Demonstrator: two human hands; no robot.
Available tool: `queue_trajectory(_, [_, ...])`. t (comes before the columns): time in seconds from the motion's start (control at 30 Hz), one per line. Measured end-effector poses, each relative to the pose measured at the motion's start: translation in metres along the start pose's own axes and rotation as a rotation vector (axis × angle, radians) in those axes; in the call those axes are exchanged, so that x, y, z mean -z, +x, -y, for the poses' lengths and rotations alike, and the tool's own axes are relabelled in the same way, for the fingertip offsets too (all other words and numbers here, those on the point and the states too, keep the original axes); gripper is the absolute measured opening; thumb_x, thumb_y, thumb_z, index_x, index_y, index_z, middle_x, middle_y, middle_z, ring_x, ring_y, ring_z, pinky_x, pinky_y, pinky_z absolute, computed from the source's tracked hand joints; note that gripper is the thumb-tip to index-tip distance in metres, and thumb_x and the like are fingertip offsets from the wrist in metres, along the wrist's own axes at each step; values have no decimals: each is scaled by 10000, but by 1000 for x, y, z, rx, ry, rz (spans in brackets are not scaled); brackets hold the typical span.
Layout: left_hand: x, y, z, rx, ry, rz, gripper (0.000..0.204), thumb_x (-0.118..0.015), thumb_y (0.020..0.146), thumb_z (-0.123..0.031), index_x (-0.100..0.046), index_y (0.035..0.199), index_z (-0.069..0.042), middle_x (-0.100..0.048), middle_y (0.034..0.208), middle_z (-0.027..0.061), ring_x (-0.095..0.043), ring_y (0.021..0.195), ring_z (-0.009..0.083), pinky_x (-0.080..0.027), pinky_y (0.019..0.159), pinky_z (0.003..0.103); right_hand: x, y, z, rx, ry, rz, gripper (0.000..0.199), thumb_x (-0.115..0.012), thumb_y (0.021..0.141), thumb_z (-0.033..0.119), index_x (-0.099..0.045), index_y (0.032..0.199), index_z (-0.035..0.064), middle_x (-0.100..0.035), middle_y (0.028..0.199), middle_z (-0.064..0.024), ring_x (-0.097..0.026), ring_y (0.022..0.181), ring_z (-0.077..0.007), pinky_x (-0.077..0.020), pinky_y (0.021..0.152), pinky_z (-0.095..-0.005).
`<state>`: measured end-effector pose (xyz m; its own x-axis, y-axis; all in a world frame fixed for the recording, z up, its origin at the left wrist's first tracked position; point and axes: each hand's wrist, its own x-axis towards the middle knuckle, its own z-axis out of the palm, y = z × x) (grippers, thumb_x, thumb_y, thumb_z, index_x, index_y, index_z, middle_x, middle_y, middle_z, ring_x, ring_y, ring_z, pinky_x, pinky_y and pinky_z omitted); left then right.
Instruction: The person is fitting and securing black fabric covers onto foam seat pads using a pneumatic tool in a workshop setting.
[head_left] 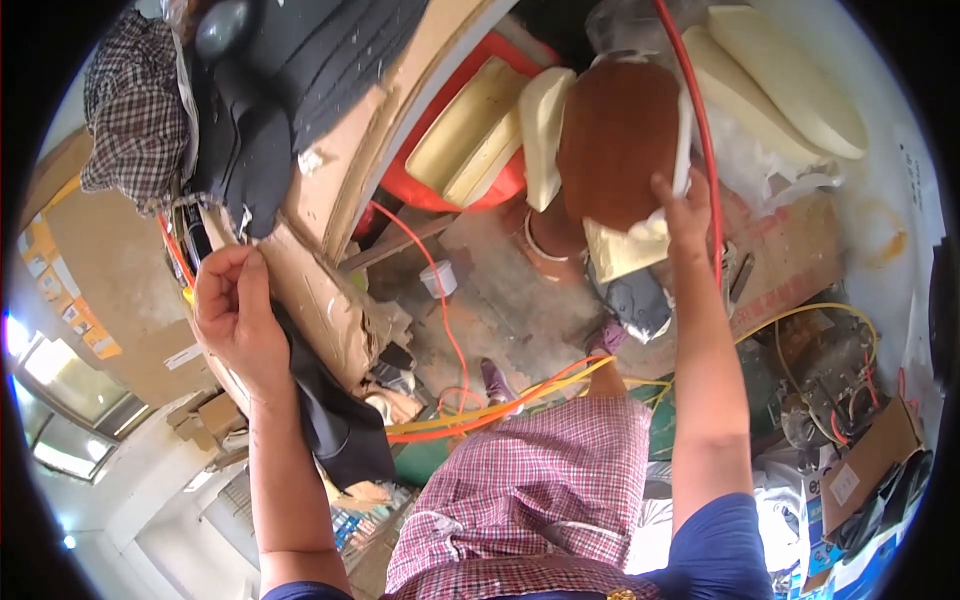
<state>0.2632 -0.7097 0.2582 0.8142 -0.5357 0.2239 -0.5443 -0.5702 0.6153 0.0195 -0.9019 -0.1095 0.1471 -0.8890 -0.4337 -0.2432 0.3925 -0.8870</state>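
The right hand (686,215) pinches the right edge of a brown-faced foam pad (618,140), with the thumb on the brown face and the fingers at the pale rim. The left hand (238,310) has its thumb and forefinger pressed together, close to the tip of a black fabric piece (262,150); whether a thin thing is between them, I cannot tell.

The pad is in front of the person, toward the right, over a cream foam block (625,252) and just beside another upright cream foam piece (543,135).

For steady handling, I judge that the grip should be firm but shallow, because a strong thumb can dent soft foam or mark the brown surface. One hand at one edge probably lets the pad tilt, so support under its opposite side would help. The red hose (703,130) runs beside the fingers; it should not catch the rim.
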Motion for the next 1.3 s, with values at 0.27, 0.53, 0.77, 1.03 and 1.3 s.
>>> queue_trajectory(0.27, [4,5,4,-64,-59,29,40,-569,827,-11,-598,854,-14,-531,709,-49,-413,615,0,-307,554,146,-2,-25,15,-100,-179,53,699,-753,710,256,-408,1256,-13,-560,1119,-182,-555,1009,-231,-449,837,-303])
queue_trajectory(0.53, [4,12,1,-9,-153,-14,95,-643,767,-100,-639,808,-14,-588,670,-13,-501,580,52,-377,525,192,44,-146,-8,-20,-151,78,304,-606,822,149,-546,1070,-16,-613,946,-103,-576,816,-140,-456,737,-275])
queue_trajectory(0.77, [242,-110,10,75,-1004,157,169,-707,701,-38,-643,852,7,-627,700,32,-574,616,69,-437,544,199,31,-394,59,300,-554,504,82,-559,837,64,-564,780,5,-546,629,-109,-523,580,-175,-401,508,-326])
queue_trajectory(1.03, [282,-431,258,1057,-1211,370,140,-619,836,-74,-612,968,-28,-516,689,-74,-434,603,2,-349,554,152,-151,-530,-117,-213,-362,1227,221,-569,780,202,-639,856,6,-641,844,-98,-621,808,-256,-483,738,-344])
queue_trajectory(1.3, [129,-604,366,1438,-1396,-457,156,-603,838,-94,-617,974,-20,-627,878,19,-566,797,95,-445,748,219,-323,-407,-388,-363,-157,1641,402,-593,825,398,-550,1113,121,-590,949,-24,-576,842,-174,-487,673,-331])
